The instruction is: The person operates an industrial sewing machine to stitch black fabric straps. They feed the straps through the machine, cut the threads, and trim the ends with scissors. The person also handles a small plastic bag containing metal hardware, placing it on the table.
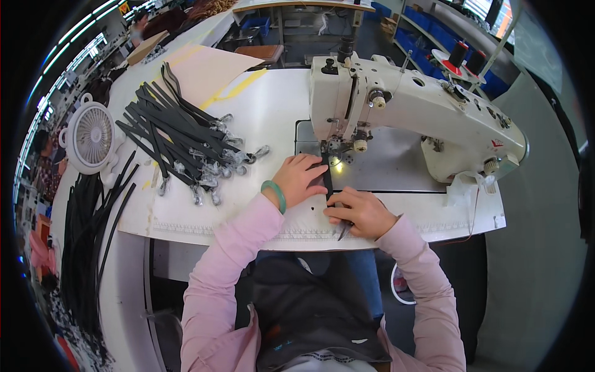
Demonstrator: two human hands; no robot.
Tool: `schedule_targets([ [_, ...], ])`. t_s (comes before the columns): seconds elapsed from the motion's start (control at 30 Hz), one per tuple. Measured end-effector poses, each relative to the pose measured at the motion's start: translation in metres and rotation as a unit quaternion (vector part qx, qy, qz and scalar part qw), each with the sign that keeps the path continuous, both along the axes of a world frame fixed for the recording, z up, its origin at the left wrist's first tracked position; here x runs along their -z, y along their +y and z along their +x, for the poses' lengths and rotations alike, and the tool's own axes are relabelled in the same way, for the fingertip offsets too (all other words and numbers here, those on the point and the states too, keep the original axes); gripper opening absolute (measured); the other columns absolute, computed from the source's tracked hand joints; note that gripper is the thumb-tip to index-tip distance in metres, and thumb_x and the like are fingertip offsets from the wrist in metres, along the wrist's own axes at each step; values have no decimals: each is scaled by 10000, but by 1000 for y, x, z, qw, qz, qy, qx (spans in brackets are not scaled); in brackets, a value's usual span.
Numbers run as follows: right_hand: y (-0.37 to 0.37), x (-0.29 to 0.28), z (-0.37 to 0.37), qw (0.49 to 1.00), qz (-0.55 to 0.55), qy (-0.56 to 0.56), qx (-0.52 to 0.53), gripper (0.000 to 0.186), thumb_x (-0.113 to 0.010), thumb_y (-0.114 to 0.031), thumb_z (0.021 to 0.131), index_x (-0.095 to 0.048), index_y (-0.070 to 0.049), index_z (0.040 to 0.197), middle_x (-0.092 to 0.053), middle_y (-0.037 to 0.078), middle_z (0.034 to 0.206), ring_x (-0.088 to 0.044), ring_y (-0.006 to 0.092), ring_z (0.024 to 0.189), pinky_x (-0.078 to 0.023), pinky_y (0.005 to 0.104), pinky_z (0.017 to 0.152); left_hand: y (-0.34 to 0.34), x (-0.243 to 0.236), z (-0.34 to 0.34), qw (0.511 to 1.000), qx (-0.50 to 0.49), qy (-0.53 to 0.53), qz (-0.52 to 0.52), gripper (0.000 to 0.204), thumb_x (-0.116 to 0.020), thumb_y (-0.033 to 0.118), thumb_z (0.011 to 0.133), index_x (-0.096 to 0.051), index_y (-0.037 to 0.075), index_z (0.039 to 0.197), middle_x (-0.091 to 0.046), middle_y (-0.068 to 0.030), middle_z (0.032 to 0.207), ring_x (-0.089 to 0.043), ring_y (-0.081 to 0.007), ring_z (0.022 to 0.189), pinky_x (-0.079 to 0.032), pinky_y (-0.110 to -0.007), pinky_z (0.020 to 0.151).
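A narrow black strap (327,176) runs toward me from under the needle area of a white sewing machine (347,93). My left hand (297,181), with a green bangle at the wrist, lies on the strap's left side, its fingers stretched and fingertips touching it. To the right, my right hand (364,214) is closed, with curled fingertips at the strap's near end. A small pointed metal tool (343,232) sticks out below those fingers; most of it is hidden in the hand. The machine's lamp lights the plate beside the strap.
Left on the white table lies a pile of black straps (180,133) with plastic-wrapped ends. Beyond it stands a small white fan (91,136). More black strips (83,242) hang at far left. Thread spools (458,54) stand behind the machine. A ruler strip (291,235) lines the front edge.
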State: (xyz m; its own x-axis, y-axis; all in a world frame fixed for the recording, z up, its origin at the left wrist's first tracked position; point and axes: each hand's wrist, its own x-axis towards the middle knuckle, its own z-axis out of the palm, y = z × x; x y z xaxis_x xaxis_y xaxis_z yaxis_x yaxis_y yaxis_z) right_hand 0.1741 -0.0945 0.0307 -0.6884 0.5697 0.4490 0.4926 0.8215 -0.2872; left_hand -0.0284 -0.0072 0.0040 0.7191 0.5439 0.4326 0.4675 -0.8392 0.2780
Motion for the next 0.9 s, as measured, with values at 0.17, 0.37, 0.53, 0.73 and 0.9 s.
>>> schedule_targets([
  [0.17,-1,-1,-3,999,19,-15,30,200,-662,-106,697,-605,-88,888,-566,13,889,-534,197,765,-473,310,613,0,3,0,1000,0,-13,22,465,-685,344,695,-591,73,1061,-530,-93,1122,-468,-248,1068,-372,-376,880],
  [0.37,0,1,-5,996,26,11,89,199,-641,-62,662,-619,-79,859,-615,20,940,-566,204,769,-491,315,601,2,6,1,1000,9,-18,23,436,-682,331,698,-602,69,1037,-541,-89,1112,-476,-245,1052,-387,-370,871],
  [0.53,11,6,-1,993,-8,15,115,236,-622,-28,620,-620,-78,851,-631,26,996,-620,210,726,-500,312,596,5,6,0,999,21,-23,7,316,-659,208,729,-619,44,996,-565,-83,1084,-503,-257,1023,-415,-358,856],
  [0.73,33,9,5,993,-26,18,118,249,-615,-29,610,-629,-91,851,-632,11,1001,-621,205,684,-498,311,570,8,9,1,998,43,-39,32,217,-626,99,726,-644,28,930,-607,-87,1018,-541,-255,948,-454,-327,813],
  [0.9,41,11,3,990,15,14,142,268,-637,-36,603,-627,-96,864,-632,10,967,-616,217,659,-490,309,553,13,7,-1,996,45,-34,64,165,-605,55,712,-659,58,868,-625,-49,961,-548,-209,929,-457,-307,797],
])
